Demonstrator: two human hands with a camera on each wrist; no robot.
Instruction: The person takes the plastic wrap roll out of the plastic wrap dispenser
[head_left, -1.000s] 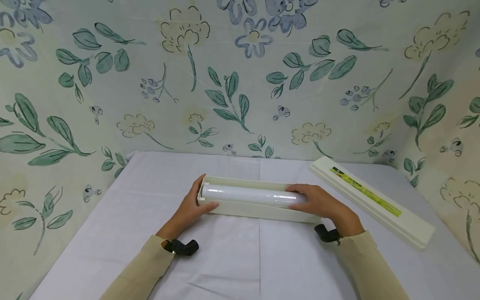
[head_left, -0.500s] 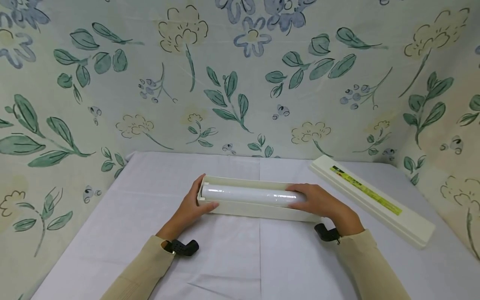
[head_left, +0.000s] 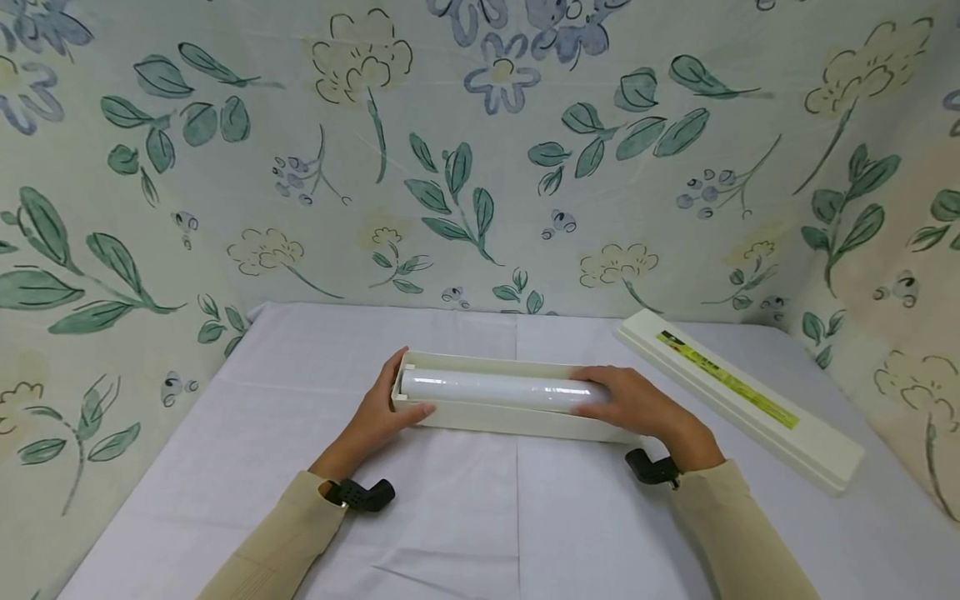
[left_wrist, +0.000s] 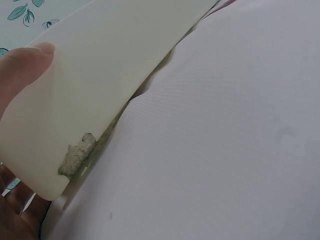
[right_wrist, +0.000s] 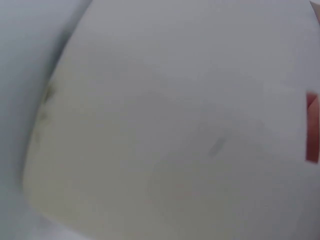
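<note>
A long cream-coloured box (head_left: 510, 421) lies lengthwise on the table, its top off. Inside it is a shiny white roll of cling film (head_left: 487, 389). My left hand (head_left: 386, 403) grips the box's left end, thumb on the front wall and fingers behind the end. In the left wrist view the thumb (left_wrist: 27, 67) presses on the box's front wall (left_wrist: 100, 65), which has a greyish patch near its lower corner. My right hand (head_left: 637, 406) holds the right end of the roll, fingers over its top. The box's end wall (right_wrist: 150, 125) fills the right wrist view.
The cream box lid (head_left: 742, 400) with a yellow-green label lies slantwise at the right. A white cloth (head_left: 450, 517) covers the table, lightly creased. Behind it hangs a floral curtain (head_left: 315, 200). Black cameras are strapped to both wrists.
</note>
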